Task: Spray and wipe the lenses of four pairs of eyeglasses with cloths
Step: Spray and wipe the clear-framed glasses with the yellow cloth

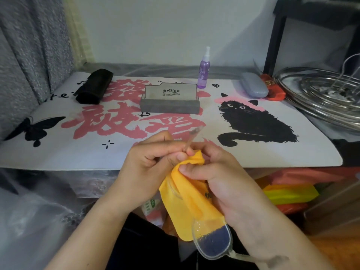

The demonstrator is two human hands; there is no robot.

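The person is wiping 1 pair of clear-framed eyeglasses (212, 244) held in front of the table edge. The right hand (220, 184) is pinching a yellow cloth (187, 199) around what is probably the upper lens, which the cloth is hiding. The left hand (150, 162) is gripping the frame near the temple arm (193, 136), which is pointing up. The lower lens is hanging bare below the cloth. Supporting the frame close to the lens being rubbed, with light circular pressure, should be avoiding strain on the bridge. The purple spray bottle (204, 72) is standing well apart on the desk mat (58, 152).
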